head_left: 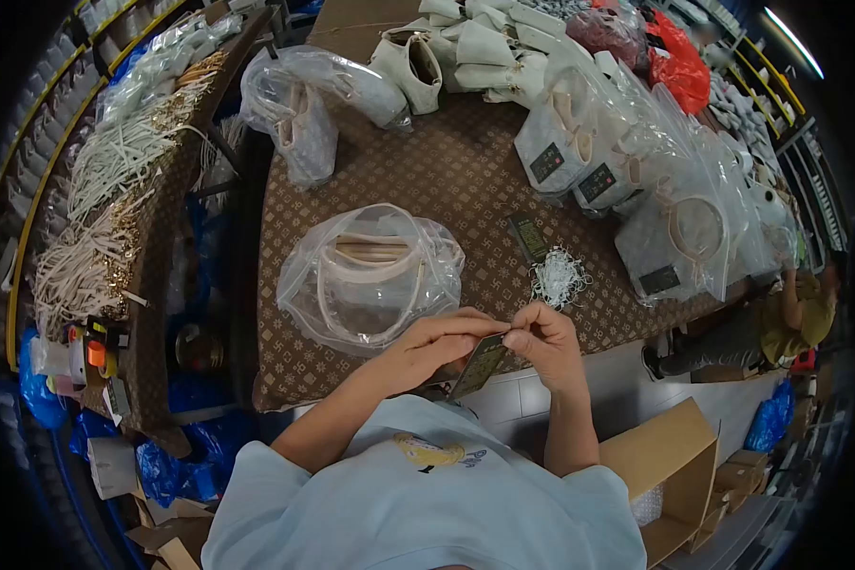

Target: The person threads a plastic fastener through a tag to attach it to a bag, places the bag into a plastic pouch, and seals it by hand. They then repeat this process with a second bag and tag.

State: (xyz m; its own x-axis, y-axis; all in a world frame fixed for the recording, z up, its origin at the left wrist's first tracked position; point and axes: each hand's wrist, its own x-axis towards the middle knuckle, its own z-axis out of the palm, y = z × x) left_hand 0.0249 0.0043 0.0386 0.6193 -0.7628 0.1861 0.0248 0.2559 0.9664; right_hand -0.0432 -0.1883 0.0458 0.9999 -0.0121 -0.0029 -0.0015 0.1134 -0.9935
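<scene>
Here, over the near edge of the table point(427, 171), both hands are meeting at one dark green tag point(480, 368). It is hanging at a slant in front of the light blue shirt point(427, 503), just nearer than the table's edge. The left hand point(439, 344) is coming in from the left, its fingers stretching nearly straight and lying together, the thumb tucking in below, and it is gripping the tag by its far end. The right hand point(549, 349) is curling tightly, thumb and forefinger pinching together at the tag's far right corner; whether a string is sitting between those fingertips, I cannot tell.

Just beyond the hands, a clear-wrapped handbag point(370, 273) is lying on the patterned cloth, its pale handle showing through the plastic. To its right, a stack of dark green cards point(526, 235) is resting beside a tangled heap of white strings point(560, 277), the two almost touching.

Farther right, wrapped bags point(598, 152) are standing in a row, dark tags showing on their fronts. At the far side, pale unwrapped bags point(503, 57) are piling up, and at far left another wrapped bag point(306, 133) is standing upright. Off to the left, pale straps point(104, 199) are spilling across a side bench, while a person point(803, 313) is sitting low at the right.
</scene>
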